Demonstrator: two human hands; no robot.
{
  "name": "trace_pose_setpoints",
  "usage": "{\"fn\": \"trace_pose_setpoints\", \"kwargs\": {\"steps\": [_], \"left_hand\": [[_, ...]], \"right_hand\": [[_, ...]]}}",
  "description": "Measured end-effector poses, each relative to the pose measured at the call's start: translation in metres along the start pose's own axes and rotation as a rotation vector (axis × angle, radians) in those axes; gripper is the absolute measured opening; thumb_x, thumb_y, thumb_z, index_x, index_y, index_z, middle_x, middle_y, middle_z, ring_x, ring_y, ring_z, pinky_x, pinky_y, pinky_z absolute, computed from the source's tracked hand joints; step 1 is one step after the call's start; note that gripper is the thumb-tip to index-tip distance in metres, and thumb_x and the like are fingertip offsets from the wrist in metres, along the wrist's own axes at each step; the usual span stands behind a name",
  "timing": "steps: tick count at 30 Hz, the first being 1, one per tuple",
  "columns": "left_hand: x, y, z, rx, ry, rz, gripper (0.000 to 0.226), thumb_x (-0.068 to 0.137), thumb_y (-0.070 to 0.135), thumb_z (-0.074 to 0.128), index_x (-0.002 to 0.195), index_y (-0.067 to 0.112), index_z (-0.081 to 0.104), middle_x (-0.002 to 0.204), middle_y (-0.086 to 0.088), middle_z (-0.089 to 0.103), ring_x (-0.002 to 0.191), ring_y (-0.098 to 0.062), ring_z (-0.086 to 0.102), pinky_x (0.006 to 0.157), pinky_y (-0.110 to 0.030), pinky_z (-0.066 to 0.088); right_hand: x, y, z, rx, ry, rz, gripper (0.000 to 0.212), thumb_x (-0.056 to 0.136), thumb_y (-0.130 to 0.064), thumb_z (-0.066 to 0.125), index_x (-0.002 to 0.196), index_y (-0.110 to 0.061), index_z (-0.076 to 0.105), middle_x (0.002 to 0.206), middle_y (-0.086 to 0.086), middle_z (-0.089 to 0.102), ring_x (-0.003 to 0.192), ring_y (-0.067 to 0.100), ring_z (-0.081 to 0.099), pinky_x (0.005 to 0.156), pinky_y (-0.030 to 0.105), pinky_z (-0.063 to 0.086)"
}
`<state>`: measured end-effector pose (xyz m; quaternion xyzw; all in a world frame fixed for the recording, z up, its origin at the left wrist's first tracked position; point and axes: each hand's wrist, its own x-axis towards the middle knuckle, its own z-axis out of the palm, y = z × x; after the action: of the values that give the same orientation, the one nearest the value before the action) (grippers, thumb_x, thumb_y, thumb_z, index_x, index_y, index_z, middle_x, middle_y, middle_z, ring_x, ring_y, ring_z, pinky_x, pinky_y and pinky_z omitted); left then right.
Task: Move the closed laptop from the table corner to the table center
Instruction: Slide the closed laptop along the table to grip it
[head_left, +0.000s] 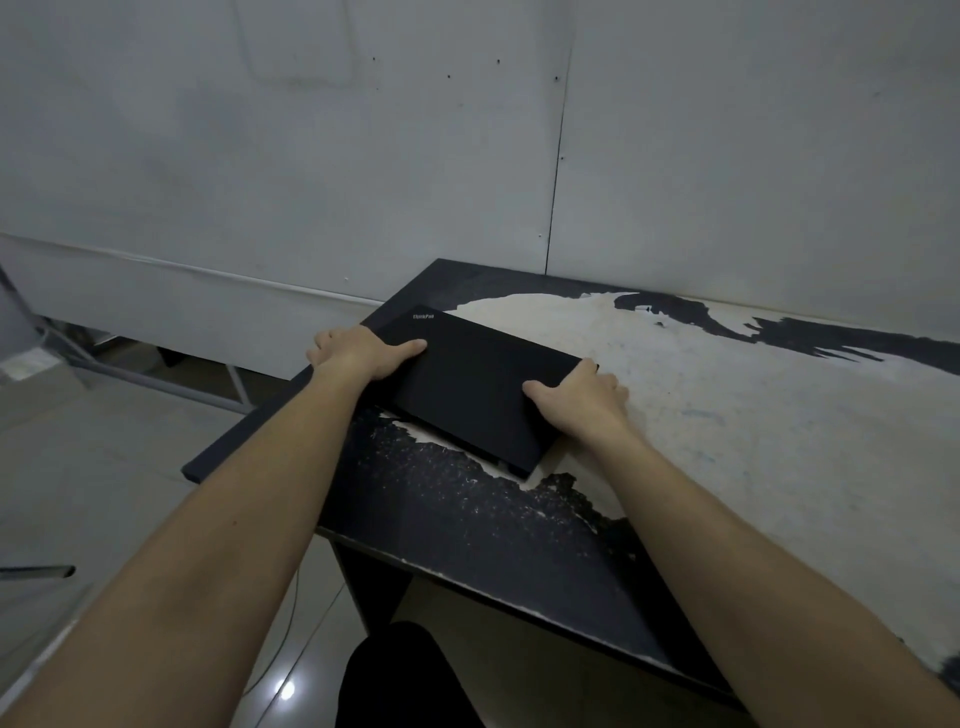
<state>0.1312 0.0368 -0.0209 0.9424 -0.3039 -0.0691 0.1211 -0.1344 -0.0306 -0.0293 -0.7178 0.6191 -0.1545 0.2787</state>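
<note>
A closed black laptop (470, 387) lies flat on the desk (727, 415), a little left of the middle of the frame, close to the desk's far left corner and turned at an angle to its edges. Small lettering shows at the lid's upper left corner. Both of the person's bare arms reach in from the bottom of the frame. The left hand (361, 351) clasps the laptop's left edge, thumb laid along the top of the lid and fingers curled over the side. The right hand (579, 397) grips the right edge the same way, thumb on the lid and fingers wrapped round the edge. The desk's dark coating is worn away across much of the right side, baring a pale surface. A grey wall (311, 156) stands behind the desk.
</note>
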Motion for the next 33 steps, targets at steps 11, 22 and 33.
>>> {"fn": "trace_pose_setpoints", "kwargs": {"steps": [11,22,33], "left_hand": [[-0.030,-0.004,-0.003,-0.001,0.058,-0.200,0.108,0.071,0.086,0.052,0.145,0.009,0.034,0.146,-0.023,0.034,0.132,-0.042,0.033,0.106,-0.052,0.033],[-0.051,0.024,-0.007,-0.186,-0.064,-0.217,0.120,0.081,0.070,0.063,0.157,0.004,-0.002,0.156,-0.027,0.027,0.136,-0.043,0.039,0.096,-0.049,0.045],[-0.052,0.030,-0.008,-0.226,-0.047,-0.199,0.119,0.081,0.071,0.062,0.153,-0.005,0.006,0.154,-0.025,0.030,0.134,-0.042,0.040,0.098,-0.050,0.044]], "right_hand": [[0.032,-0.008,-0.022,-0.247,-0.099,-0.116,0.096,0.077,-0.081,0.055,0.142,-0.011,0.048,0.153,0.012,0.037,0.140,0.035,0.034,0.108,0.051,0.031],[0.047,-0.008,-0.033,-0.221,-0.219,-0.211,0.071,0.069,-0.077,0.072,0.084,-0.011,0.050,0.105,0.009,0.062,0.103,0.033,0.061,0.090,0.042,0.050],[0.059,0.001,-0.052,0.161,-0.635,-0.184,0.062,0.074,-0.045,0.088,0.121,-0.010,0.069,0.117,0.007,0.076,0.106,0.025,0.072,0.097,0.039,0.056]]}}
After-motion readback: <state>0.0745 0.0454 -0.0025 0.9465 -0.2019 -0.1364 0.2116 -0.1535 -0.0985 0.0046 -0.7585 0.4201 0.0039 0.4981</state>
